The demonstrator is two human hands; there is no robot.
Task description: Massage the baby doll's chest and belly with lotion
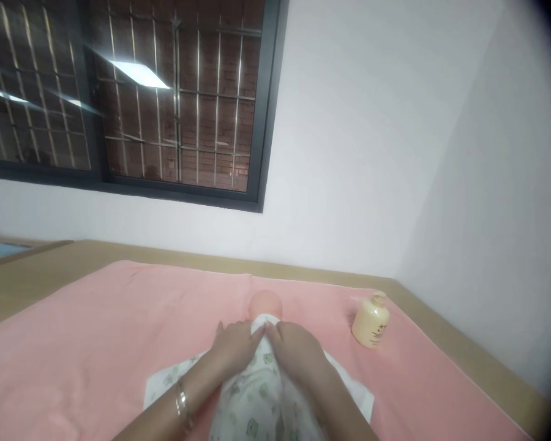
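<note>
The person's left hand and right hand are resting side by side on a soft white cloth with small green prints. This cloth is wrapping the body of a small doll, and only the doll's round peach-coloured plastic head is showing above it. The fingers of both hands are lying stretched and close together, with the tips meeting at the upper edge of the cloth just under the head. I cannot tell if they are pinching the edge or only pressing it. A thin metal bracelet is sitting on the left wrist.

The wrapped doll is lying in the middle of a pink blanket, which is covering a tan desk. A small cream-yellow plastic bottle is standing near it on the right, apart from the hands.

The bundle is probably light, and the cloth is looking loose and easy to slip, so holding it around the body is seeming safer than holding the edge.
</note>
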